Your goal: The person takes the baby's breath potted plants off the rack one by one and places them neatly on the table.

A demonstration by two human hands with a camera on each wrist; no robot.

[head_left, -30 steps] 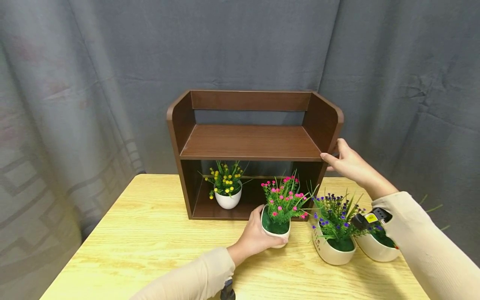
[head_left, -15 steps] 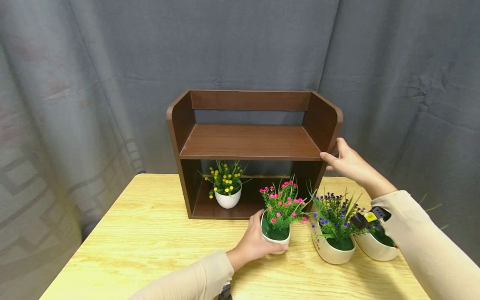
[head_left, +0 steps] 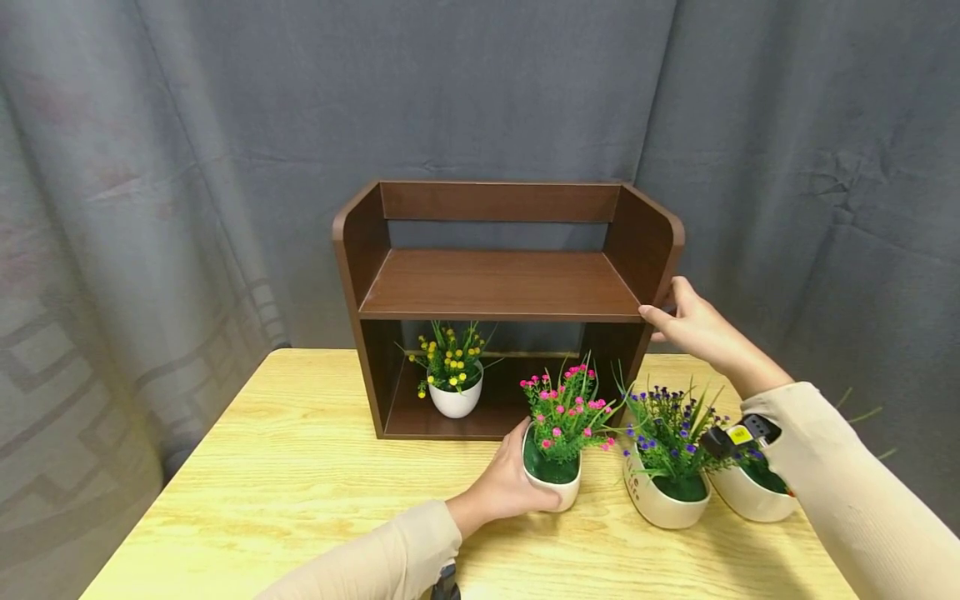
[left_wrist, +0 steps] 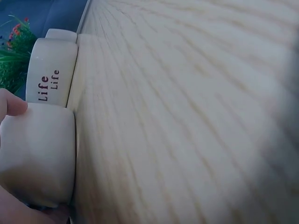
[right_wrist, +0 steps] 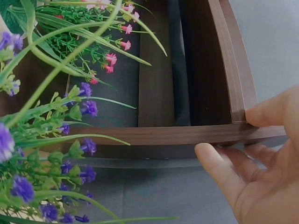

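My left hand holds a white flower pot with pink artificial flowers, thumb along its near side. In the left wrist view that pot stands at the tabletop, a fingertip on its rim. My right hand grips the right side panel of a dark brown two-tier shelf. The right wrist view shows the thumb on one side of the panel and the fingers on the other. A white pot with yellow flowers sits on the lower tier, toward the left.
A cream pot with purple flowers, lettered "Life", stands right of the held pot. Another cream pot beside it is partly hidden by the right sleeve. Grey curtain hangs behind the wooden table.
The pot with pink flowers has come down and slightly nearer in my left hand. The left thumb has drawn back a little along it. My right hand stays on the shelf panel.
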